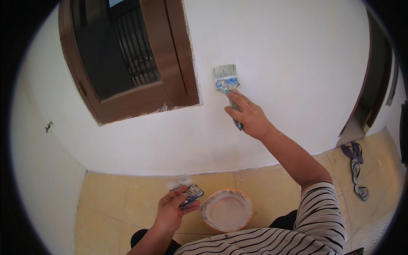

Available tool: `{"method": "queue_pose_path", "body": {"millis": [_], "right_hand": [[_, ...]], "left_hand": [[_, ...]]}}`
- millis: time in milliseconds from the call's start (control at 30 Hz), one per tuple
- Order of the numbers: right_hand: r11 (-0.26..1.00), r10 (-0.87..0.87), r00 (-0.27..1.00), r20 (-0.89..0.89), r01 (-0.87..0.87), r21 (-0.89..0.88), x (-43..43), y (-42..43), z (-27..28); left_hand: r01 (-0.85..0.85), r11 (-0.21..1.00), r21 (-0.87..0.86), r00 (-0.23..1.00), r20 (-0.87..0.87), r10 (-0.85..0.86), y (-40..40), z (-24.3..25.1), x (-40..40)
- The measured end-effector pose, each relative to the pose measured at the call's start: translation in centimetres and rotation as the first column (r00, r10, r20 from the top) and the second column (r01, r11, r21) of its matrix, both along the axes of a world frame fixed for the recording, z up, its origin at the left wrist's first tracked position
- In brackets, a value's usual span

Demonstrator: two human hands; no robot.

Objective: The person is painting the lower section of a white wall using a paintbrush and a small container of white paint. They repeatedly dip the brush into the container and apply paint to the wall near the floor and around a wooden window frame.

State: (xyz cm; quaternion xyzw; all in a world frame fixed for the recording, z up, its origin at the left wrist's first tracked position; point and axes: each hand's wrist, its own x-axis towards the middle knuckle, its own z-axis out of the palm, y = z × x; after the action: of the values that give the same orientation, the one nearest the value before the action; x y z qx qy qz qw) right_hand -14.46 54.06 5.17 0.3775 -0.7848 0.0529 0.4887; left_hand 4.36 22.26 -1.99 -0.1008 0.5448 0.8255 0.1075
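My right hand [248, 116] grips the handle of a wide paintbrush [226, 78], its bristles pointing up against the white wall [280, 57], right of the window. Blue and pale paint crusts the brush's ferrule area. Lower down, my left hand [175, 204] holds a paint-caked scraper [188, 191] with a dark blue edge, its pale blade pointing up and left. Between my arms, a round orange-rimmed basin [225, 210] with pale paint inside stands on the tiled floor.
A brown wooden window frame [134, 105] with dark glass is set in the wall at upper left. Yellowish floor tiles [108, 194] run along the wall's foot. Several flip-flops [355, 170] lie near a doorway [366, 95] at right. A small tap [48, 127] sticks out of the left wall.
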Motion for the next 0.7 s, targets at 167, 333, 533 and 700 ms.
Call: {"method": "queue_pose_path", "body": {"millis": [167, 333, 533, 700], "right_hand": [[0.985, 0.012, 0.906, 0.424, -0.084, 0.151, 2.8, 1.3, -17.3], [0.979, -0.084, 0.658, 0.748, -0.086, 0.186, 3.2, 1.6, -22.4], [0.997, 0.039, 0.7, 0.713, 0.02, -0.075, 1.6, 2.7, -12.8], [0.962, 0.112, 0.927, 0.359, -0.01, -0.274, 3.5, 2.4, -1.9]], "left_hand": [[-0.059, 0.998, -0.031, 0.998, -0.021, 0.059, -1.1, -1.7, -1.1], [-0.068, 0.995, -0.076, 0.997, -0.031, 0.066, -1.1, -2.4, -1.5], [-0.075, 0.987, -0.144, 0.997, -0.024, 0.072, -0.3, -2.9, -2.0], [-0.061, 0.976, -0.207, 0.998, 0.003, 0.063, -0.6, -3.5, -2.3]]}}
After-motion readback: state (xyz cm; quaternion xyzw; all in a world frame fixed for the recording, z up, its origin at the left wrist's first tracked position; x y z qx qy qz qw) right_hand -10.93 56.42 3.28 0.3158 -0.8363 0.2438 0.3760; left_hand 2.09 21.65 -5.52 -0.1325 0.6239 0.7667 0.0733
